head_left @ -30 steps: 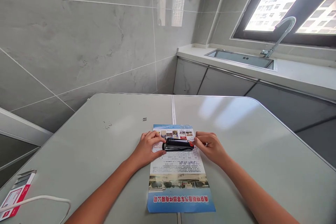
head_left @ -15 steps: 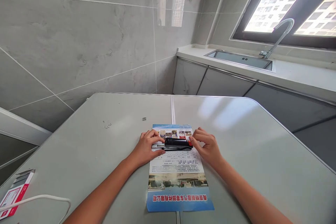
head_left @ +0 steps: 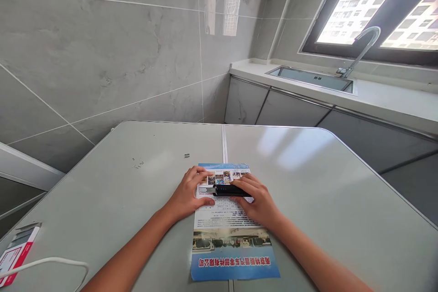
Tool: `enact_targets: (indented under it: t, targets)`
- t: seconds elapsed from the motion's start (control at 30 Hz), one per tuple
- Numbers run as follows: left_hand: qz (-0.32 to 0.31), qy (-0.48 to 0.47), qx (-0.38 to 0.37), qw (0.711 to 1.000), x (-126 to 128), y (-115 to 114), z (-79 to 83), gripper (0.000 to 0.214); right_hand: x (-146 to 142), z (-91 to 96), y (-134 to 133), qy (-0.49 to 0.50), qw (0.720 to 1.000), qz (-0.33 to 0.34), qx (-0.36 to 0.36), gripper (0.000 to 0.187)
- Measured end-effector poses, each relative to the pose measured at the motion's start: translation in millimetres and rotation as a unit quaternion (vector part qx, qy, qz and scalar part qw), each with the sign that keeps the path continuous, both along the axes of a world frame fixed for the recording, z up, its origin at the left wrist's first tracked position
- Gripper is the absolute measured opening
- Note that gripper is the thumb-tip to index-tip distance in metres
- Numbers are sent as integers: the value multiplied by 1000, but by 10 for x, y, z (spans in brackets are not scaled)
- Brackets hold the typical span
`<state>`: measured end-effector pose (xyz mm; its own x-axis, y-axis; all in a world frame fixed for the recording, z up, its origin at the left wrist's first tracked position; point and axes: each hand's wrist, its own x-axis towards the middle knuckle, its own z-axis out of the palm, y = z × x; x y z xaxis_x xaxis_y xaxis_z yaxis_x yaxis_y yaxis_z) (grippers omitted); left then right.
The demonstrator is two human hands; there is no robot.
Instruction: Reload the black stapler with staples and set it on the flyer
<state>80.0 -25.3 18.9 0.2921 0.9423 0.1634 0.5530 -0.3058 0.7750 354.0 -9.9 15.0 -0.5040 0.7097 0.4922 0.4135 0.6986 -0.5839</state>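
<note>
A black stapler [head_left: 224,190] with a silver front end lies across a printed leaflet [head_left: 232,237] on the table. My right hand [head_left: 256,198] is wrapped round the stapler's black body, fingers on the far side and thumb on the near side; its right end is hidden under the hand. At the silver end, my left hand [head_left: 187,194] has its thumb and fingers spread apart on the leaflet, with a gap between them and the metal. The leaflet carries small photos, text and a blue band, upside down to me.
Two short strips of staples [head_left: 186,155] lie beyond the leaflet, and loose staples [head_left: 138,163] are scattered to the left. A red-and-white pack [head_left: 18,255] and a white cable [head_left: 54,260] are at the near left. A sink counter [head_left: 369,100] stands beyond the table [head_left: 308,182].
My left fingers have come off the stapler's silver end and spread apart. My right hand has shifted left from the stapler's rear tip and closed over its body.
</note>
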Motion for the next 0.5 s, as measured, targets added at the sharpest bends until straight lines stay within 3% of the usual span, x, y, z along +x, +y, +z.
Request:
enact_targets:
  t: [0.1, 0.17, 0.23, 0.3, 0.37, 0.5]
  targets:
    - [5, -192, -51, 980, -21, 18, 16, 79, 26, 22, -42, 19, 996, -19, 88, 44]
    - [-1, -327, -142, 934, -34, 27, 28, 76, 53, 29, -77, 14, 988, -35, 151, 53]
    - [-13, -415, -264, 870, -50, 28, 45, 62, 84, 33, -118, -17, 976, -48, 210, 57]
    - [-35, -452, -370, 811, -71, 26, 55, 56, 111, 39, -163, -59, 963, -51, 257, 56]
    - [-56, -470, -431, 768, -96, 27, 54, 57, 123, 55, -207, -99, 956, -31, 275, 54]
    - [-68, -495, -452, 739, -133, 33, 41, 52, 102, 110, -265, -148, 956, 50, 249, 53]
